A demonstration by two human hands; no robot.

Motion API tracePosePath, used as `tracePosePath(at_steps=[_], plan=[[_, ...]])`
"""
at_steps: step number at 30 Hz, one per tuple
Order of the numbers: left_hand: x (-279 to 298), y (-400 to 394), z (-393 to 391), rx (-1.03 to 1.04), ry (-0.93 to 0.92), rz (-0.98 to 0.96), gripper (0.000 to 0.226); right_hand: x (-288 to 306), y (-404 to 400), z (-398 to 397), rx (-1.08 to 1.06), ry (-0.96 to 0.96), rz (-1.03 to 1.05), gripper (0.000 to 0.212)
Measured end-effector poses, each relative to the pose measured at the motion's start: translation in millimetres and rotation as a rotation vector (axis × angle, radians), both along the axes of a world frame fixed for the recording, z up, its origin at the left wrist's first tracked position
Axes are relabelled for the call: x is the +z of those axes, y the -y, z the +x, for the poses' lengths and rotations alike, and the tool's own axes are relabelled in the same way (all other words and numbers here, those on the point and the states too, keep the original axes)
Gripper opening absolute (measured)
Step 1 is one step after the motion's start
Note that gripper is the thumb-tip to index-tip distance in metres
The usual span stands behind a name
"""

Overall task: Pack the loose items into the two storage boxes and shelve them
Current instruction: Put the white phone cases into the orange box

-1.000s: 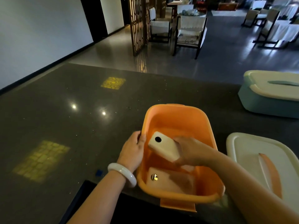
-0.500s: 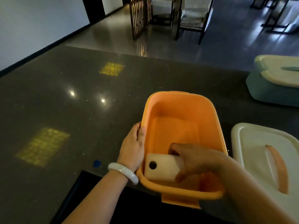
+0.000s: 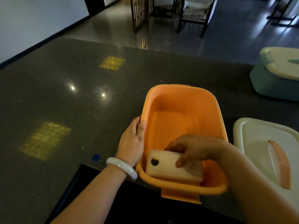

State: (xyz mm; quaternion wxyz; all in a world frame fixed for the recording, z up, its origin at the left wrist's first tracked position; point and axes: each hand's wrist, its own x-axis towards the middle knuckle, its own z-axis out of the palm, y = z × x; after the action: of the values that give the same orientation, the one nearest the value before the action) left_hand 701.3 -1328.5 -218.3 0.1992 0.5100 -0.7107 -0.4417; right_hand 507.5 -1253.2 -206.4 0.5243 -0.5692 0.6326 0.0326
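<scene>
Two storage boxes (image 3: 182, 110) (image 3: 273, 81), one white lid (image 3: 258, 143), two hands (image 3: 131, 143) (image 3: 195, 147).

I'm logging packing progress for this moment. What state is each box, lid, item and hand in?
orange box: open, lid off, on the counter.
white lid: off, lying flat right of the orange box.
green box: lid on.
white device: inside the orange box, at its near end.
right hand: fingers on the white device.
left hand: grips the orange box's left rim.

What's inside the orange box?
A white flat device lies in the orange box, held by the right hand. Whatever is underneath it is covered.
</scene>
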Motion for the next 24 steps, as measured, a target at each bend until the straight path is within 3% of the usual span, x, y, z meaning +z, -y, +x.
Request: tracePosePath(at_steps=[24], plan=[[1.5,-1.1,-2.1,0.013,0.021,0.01,0.046,1.2,0.0,-2.6,-0.04,-0.011,0.107,0.049]])
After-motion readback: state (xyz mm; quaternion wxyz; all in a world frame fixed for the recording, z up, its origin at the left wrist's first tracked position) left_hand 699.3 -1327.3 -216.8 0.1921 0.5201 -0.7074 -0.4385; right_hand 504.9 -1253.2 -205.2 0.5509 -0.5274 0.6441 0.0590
